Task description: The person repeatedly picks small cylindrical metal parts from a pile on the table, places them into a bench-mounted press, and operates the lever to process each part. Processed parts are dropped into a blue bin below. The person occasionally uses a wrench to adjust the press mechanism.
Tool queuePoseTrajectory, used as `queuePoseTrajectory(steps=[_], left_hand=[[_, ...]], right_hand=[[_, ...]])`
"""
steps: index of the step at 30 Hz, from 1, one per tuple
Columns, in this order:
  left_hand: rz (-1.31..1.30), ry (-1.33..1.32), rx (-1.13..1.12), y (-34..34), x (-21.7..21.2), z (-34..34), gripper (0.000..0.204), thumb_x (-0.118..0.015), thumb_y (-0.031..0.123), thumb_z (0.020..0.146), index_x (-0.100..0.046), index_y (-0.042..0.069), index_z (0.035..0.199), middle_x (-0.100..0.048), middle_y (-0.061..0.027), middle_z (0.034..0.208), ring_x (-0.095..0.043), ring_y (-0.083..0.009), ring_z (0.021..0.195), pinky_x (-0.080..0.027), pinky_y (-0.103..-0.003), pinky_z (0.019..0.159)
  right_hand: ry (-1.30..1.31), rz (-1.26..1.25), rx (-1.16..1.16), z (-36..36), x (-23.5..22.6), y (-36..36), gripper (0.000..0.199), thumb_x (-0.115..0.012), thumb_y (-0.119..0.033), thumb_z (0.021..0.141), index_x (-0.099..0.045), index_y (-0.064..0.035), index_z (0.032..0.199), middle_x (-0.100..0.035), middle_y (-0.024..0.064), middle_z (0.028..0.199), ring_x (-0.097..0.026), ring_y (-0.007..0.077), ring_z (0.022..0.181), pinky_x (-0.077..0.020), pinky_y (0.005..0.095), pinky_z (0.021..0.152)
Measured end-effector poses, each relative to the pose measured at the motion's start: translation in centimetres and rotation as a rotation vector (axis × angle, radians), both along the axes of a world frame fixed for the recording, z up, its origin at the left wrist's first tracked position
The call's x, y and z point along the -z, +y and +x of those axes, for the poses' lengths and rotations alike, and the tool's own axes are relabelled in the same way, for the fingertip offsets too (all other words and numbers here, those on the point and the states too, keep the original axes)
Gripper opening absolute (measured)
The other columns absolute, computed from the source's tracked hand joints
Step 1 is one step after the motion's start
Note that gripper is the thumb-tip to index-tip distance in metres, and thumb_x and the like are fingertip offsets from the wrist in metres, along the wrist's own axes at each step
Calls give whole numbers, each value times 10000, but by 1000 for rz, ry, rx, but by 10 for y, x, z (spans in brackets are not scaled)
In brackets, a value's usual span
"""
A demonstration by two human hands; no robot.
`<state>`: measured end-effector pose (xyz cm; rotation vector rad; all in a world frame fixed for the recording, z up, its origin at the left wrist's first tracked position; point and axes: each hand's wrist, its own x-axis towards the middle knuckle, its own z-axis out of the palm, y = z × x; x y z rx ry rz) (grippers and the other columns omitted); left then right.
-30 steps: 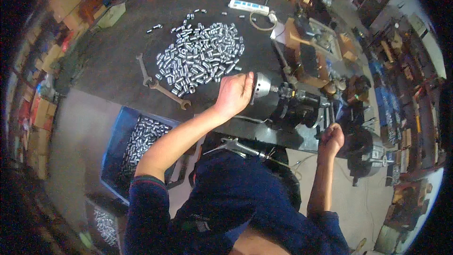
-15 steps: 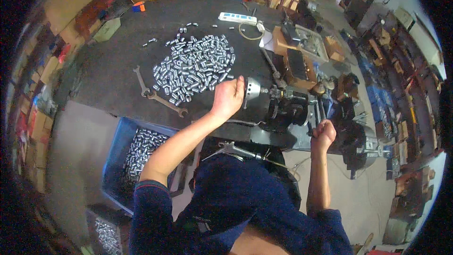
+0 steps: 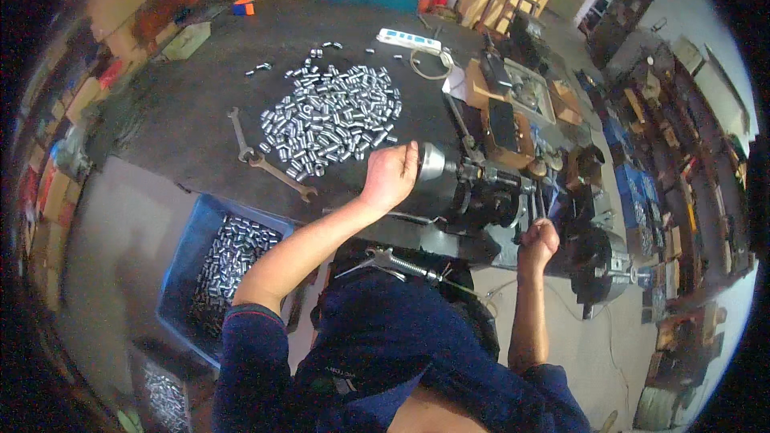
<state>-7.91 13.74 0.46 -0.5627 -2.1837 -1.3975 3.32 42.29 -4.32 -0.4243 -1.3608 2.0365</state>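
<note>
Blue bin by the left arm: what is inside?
Inside the blue bin lies a heap of short shiny metal pieces. The heap covers the bin's floor, and the left arm and sleeve hide part of the bin's right side.

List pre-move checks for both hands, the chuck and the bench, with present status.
1. Left hand clear of the chuck: not ok, fingers right at its front face.
2. Workpiece seated in the chuck: cannot tell, the hand hides it.
3. Chuck stopped: cannot tell from a still.
4. Right hand gripping a handle: cannot tell, fist closed but its contents hidden.
5. Wrenches away from the chuck: ok, lying on the bench left of the metal pieces.
6. Pile of metal pieces clear of the chuck: ok, apart from it.
</note>
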Motion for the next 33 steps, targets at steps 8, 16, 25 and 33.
queuePoseTrajectory(steps=[8,16,25,33], left_hand=[[-11,-53,-11,-4,-3,3,372,-449,189,842,-450,-12,529,-433,-202,484,-465,-368,459,-332,-421,429],[-131,-202,20,-6,-16,-2,392,-411,258,843,-518,-12,581,-505,-213,560,-522,-378,556,-396,-429,505],[-72,-246,65,-5,-11,0,379,-405,268,848,-527,-20,633,-524,-225,612,-528,-389,608,-407,-441,549],[-24,-436,100,-6,-10,2,359,-402,239,849,-500,-32,634,-493,-231,586,-513,-390,582,-381,-422,514]], right_hand=[[-21,14,7,-1,-5,-5,249,-407,-190,835,-483,-44,649,-327,-39,489,-264,40,383,-224,191,338],[-106,247,151,-97,71,57,162,-522,-171,693,-581,-31,636,-505,-7,562,-424,91,474,-319,234,435],[-25,367,77,-116,18,40,181,-544,-166,671,-580,5,624,-525,34,584,-457,123,496,-357,267,458],[15,147,79,-105,-24,22,132,-507,-117,740,-556,-55,634,-460,-4,550,-398,87,455,-326,214,407]])
